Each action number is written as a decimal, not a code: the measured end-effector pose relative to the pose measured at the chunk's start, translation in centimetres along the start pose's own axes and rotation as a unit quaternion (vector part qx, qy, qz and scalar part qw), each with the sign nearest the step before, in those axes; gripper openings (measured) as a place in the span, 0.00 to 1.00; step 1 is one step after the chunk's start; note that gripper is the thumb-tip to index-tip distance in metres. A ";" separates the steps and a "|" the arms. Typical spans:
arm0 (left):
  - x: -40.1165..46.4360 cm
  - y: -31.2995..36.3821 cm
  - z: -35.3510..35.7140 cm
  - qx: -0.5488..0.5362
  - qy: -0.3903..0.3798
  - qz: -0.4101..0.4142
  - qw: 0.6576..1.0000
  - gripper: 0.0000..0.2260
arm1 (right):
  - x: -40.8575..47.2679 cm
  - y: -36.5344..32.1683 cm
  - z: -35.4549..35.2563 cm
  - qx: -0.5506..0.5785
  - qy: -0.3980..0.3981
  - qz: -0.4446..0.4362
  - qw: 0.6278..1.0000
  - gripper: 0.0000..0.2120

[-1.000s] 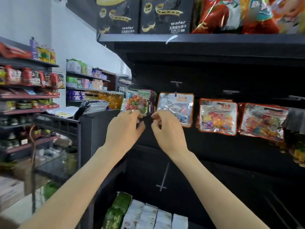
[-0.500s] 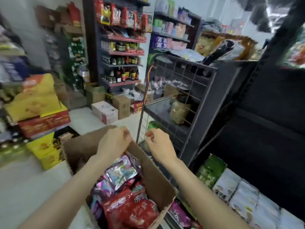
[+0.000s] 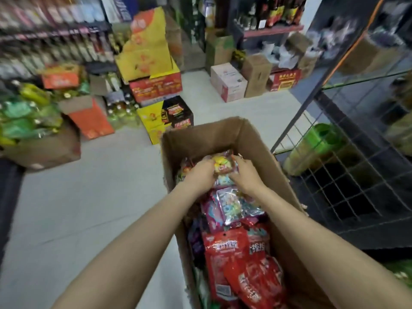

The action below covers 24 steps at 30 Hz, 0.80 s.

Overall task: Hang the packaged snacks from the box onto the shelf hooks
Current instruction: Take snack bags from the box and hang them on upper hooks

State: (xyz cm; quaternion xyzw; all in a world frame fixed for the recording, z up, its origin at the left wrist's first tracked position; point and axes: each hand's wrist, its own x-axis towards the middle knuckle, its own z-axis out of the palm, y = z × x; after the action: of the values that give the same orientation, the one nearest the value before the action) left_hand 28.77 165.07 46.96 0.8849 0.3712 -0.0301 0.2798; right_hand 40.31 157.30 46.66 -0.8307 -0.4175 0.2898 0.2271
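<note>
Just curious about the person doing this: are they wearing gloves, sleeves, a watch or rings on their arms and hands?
Nothing that shows. The left hand and right hand are bare, with no gloves. Both forearms are uncovered as far as the frame reaches, with no sleeve, watch or bracelet. Rings are too blurred to rule out.

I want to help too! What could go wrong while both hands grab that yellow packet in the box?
The brown cardboard box is packed tight, so lifting the yellow snack packet held between the left hand and right hand might drag the shiny silver packets out. Squeezing could also crush the snacks inside.
</note>
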 end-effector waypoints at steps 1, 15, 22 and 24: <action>0.5 -0.2 0.6 0.011 -0.006 -0.009 1.000 0.19 | 0.3 0.1 0.2 0.009 0.006 0.007 1.000 0.25; 1.7 0.8 0.6 0.206 -0.020 -0.020 0.978 0.12 | 3.0 0.7 0.2 0.031 -0.021 0.027 0.999 0.21; -2.0 1.4 -1.4 -0.193 0.073 -0.127 0.970 0.12 | -1.7 -1.2 -1.0 0.031 0.136 -0.032 0.990 0.12; -3.5 1.9 -2.2 -0.262 0.098 -0.179 0.943 0.16 | -4.3 -2.3 -2.0 0.044 0.192 -0.054 0.979 0.12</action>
State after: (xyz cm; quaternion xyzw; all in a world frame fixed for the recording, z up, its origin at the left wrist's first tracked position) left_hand 27.15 162.85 50.61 0.6978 0.5438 0.1054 0.4541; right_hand 38.29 154.72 50.79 -0.8365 -0.3972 0.1304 0.3543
